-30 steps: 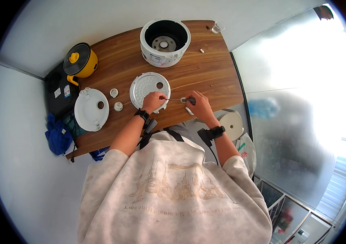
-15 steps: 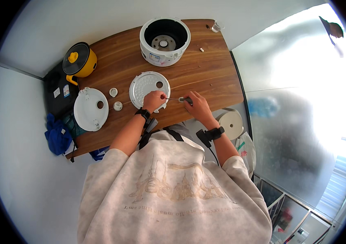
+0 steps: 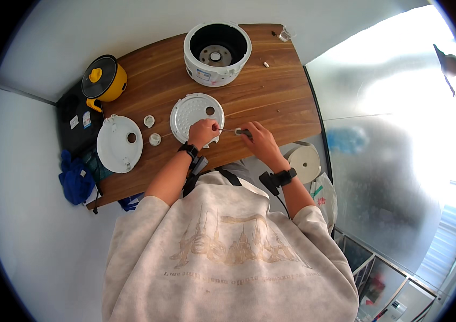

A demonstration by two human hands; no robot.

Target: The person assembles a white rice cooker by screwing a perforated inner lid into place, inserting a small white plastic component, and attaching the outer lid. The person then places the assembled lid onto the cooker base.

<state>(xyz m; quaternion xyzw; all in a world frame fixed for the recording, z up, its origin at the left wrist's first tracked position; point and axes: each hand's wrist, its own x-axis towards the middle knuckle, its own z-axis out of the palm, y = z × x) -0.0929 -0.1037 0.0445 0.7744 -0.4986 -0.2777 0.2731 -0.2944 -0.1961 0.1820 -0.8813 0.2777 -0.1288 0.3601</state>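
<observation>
Screwdriver in right hand, dark handle gripped in curled fingers, thin metal shaft pointing left, about level across the view, over the near side of the wooden table. Left hand pinched narrow, thumb and fingertips together at the shaft's far end; whether it grips the tip or some tiny part there, can't tell, too small. Left hand sits over the near edge of a dimpled white cooker lid plate, hiding part of it; contact with the plate unclear. Plate lies flat, round hole toward its right side.

Left of the plate: two small white round caps, near each other, then a smooth white lid disc with its own round hole, flat near the table's left end. Beyond the plate: white rice cooker body, upright, lidless, dark inside. Far left: yellow pot with dark lid, near a black case. Blue cloth bunched below the case. Clear cup at far right corner.
</observation>
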